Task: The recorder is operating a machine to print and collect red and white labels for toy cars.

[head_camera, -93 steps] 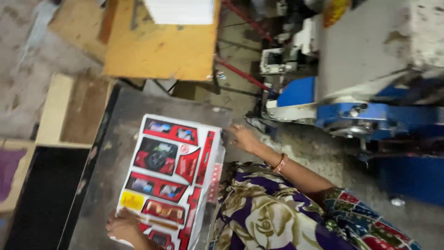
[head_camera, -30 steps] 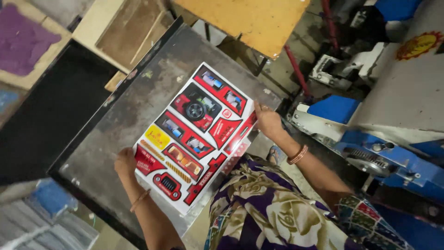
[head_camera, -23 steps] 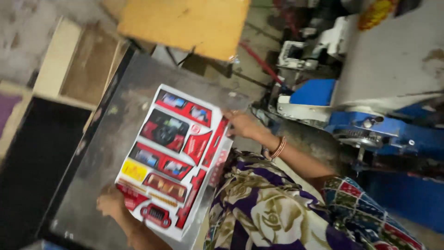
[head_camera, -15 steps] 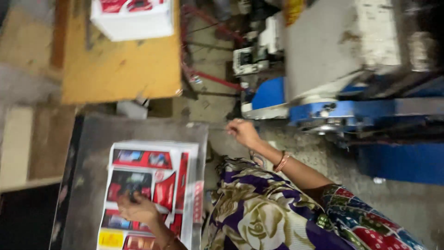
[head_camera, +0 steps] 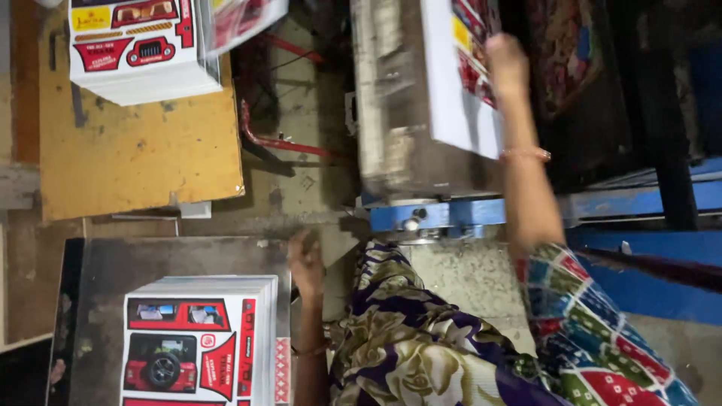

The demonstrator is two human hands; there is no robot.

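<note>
My right hand (head_camera: 506, 64) is raised to the grey machine (head_camera: 391, 98) and grips a printed cardboard sheet (head_camera: 459, 90), white with red and yellow print, held flat against the machine's face. My left hand (head_camera: 304, 259) rests with nothing in it on the right edge of the dark metal table (head_camera: 180, 256). Just left of that hand lies a stack of printed sheets (head_camera: 199, 342) showing red toy-car pictures. A bangle sits on each wrist.
A second stack of printed sheets (head_camera: 143, 49) stands on a yellow wooden board (head_camera: 135, 158) at the top left, with a loose sheet (head_camera: 244, 19) beside it. A red pipe frame (head_camera: 278, 141) and a blue machine base (head_camera: 459, 214) lie between board and machine.
My right hand has left the stack's edge and risen to the machine with a sheet. My left hand slid off the stack to the table's edge. The view swung toward the machine.
</note>
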